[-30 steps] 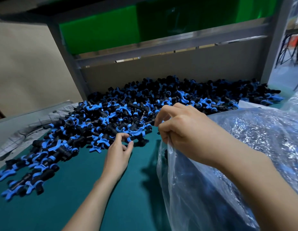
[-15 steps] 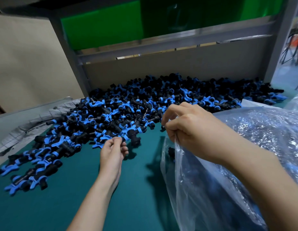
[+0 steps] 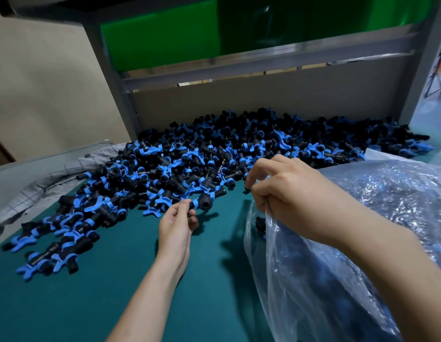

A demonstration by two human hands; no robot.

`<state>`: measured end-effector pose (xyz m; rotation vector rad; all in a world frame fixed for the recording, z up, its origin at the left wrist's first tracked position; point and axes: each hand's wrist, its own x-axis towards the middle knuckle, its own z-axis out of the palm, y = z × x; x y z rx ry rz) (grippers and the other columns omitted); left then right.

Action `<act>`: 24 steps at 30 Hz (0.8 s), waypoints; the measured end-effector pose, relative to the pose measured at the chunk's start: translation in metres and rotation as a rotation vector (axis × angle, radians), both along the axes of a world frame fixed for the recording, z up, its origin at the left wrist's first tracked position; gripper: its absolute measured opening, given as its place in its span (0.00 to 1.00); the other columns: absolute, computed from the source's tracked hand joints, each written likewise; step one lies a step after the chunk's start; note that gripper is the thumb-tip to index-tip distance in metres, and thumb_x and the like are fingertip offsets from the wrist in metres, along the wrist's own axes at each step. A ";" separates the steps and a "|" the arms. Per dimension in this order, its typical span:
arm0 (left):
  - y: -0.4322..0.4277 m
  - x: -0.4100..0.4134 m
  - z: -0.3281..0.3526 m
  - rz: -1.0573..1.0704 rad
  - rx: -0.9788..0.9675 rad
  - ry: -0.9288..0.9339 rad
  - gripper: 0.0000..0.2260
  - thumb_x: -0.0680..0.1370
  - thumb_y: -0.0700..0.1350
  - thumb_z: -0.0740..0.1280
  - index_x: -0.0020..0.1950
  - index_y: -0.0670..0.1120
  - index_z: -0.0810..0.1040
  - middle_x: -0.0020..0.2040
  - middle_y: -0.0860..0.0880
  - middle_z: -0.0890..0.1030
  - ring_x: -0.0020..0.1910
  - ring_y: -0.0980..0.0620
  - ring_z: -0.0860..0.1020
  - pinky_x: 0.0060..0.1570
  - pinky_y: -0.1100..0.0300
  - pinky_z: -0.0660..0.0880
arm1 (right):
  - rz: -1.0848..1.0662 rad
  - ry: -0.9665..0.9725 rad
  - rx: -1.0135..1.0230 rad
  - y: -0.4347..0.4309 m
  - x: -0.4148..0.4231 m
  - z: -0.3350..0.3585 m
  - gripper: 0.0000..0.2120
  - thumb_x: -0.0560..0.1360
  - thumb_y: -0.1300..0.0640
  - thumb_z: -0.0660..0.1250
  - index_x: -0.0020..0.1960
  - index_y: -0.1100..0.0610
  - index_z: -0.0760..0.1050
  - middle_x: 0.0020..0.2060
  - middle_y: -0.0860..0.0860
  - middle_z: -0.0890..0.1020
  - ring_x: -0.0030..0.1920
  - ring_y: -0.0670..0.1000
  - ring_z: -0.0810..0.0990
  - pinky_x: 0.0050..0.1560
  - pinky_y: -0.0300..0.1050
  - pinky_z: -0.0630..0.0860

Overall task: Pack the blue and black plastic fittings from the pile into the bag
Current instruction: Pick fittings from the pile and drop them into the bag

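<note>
One fitting has come out of the pile. A second ago my left hand was reaching into the near edge of the heap. Now its thumb and fingertips pinch the thin stub of a single piece. That piece hangs just above the teal mat, with its shadow under it, between the heap and the mouth of the bag. My right hand has not let go: its fingers are curled and pinch the bag's rim, holding the mouth up and open as before. I judge the pick done and only the short carry to the right and the drop left for this piece.

The fittings look like hard moulded plastic: black barrel bodies with round open sockets, blue collars and blue forked wings. Those wings interlock in the heap, so a neighbour may well drag along with the next piece. The bag is thin clear film, crinkled and glossy, and it slumps wherever it is not held. Dark shapes show dimly through it, and at least one black piece lies just inside the mouth. The mat is smooth and matte. A grey quilted cloth lies bunched at its left edge.
</note>
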<state>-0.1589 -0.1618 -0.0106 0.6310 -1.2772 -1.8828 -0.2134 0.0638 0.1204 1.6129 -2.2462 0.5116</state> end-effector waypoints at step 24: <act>-0.016 0.014 0.010 -0.178 0.705 0.311 0.13 0.83 0.40 0.51 0.46 0.44 0.74 0.33 0.50 0.72 0.30 0.54 0.68 0.37 0.62 0.66 | 0.006 0.001 0.008 -0.001 -0.001 -0.002 0.16 0.73 0.65 0.62 0.33 0.46 0.66 0.50 0.43 0.78 0.47 0.51 0.70 0.50 0.51 0.70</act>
